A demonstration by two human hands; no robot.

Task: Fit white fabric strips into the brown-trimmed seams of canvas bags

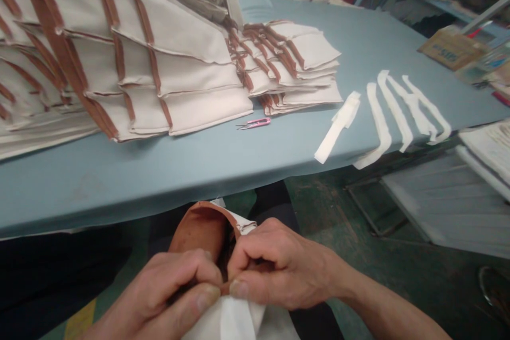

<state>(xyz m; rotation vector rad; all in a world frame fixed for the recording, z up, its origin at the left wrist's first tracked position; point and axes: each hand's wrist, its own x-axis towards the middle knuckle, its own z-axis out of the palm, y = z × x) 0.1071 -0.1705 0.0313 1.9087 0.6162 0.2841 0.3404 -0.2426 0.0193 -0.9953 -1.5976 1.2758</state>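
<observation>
Held low over the person's dark trousers [48, 276], below the near edge of the worktop [119, 186], is a piece of cream cloth [235, 321] with a rust-brown fabric edging [197, 231] that opens into a curved pocket-like fold. Both hands are pressed close together on it where the brown meets the cream. The left hand [159, 292] curls its fingers over the fold and pinches with the thumb beneath, while the right hand [279, 265] comes in from the right, pinching the edging between thumb and bent forefinger.

On the pale blue worktop, a tall stack of cream cloth pieces [159, 48] with brown strips fans out at the left, and a smaller stack [298, 53] lies just beside it. Pink thread snips [254, 123] rest in front, and loose white strips [398, 111] lie towards the right. The print on a cardboard box [450, 48] at the far right is too blurred to read.
</observation>
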